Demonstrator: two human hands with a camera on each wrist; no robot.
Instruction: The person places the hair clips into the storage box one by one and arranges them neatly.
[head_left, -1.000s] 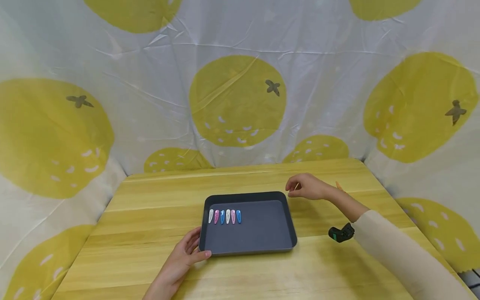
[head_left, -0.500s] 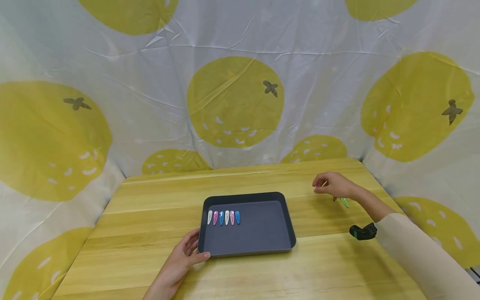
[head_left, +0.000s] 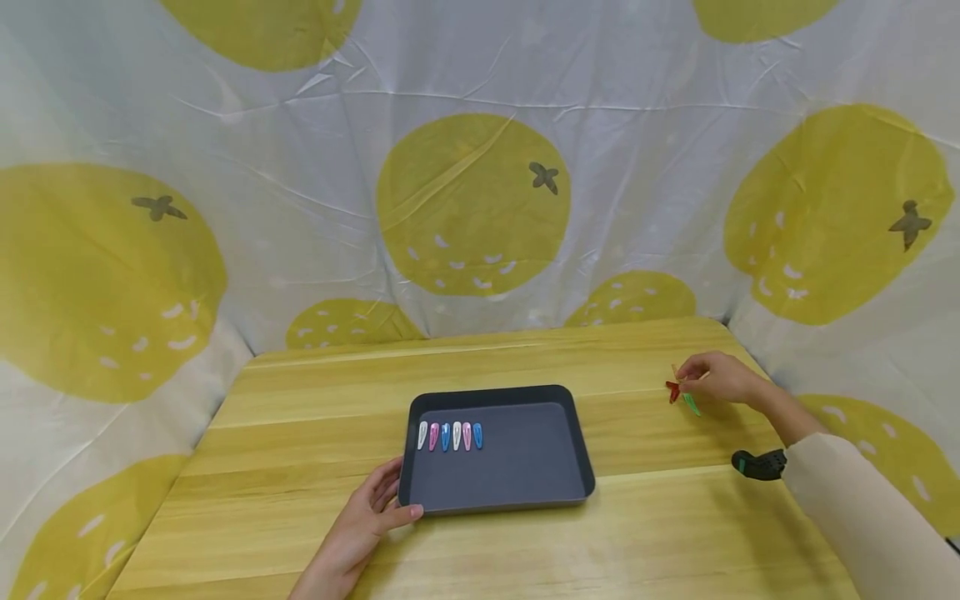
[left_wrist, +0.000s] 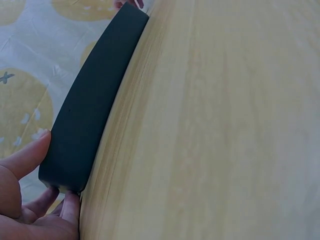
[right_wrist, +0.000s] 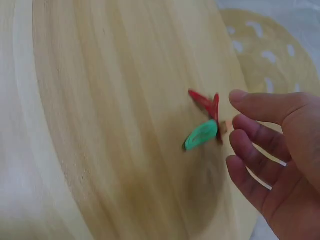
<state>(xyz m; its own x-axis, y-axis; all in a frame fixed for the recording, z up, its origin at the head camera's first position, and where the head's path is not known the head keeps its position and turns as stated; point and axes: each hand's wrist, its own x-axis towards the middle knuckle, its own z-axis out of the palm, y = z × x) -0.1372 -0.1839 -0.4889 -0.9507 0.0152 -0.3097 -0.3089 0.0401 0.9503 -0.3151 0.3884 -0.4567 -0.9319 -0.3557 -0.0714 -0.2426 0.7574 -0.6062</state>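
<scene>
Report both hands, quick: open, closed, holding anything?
Left hand: holding the tray by its near left corner.
Right hand: open, nothing visibly held, near the green clip.

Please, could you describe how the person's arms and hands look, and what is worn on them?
The left hand and right hand are both bare. The right sleeve is plain cream; beside it shows a black device with a green mark. No left sleeve is in view.

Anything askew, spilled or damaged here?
No visible spill or damage. Only the red, green and orange hair clips by the right hand look untidy: jumbled at angles, unlike the neat row of white, pink and blue clips in the dark grey rectangular tray.
</scene>
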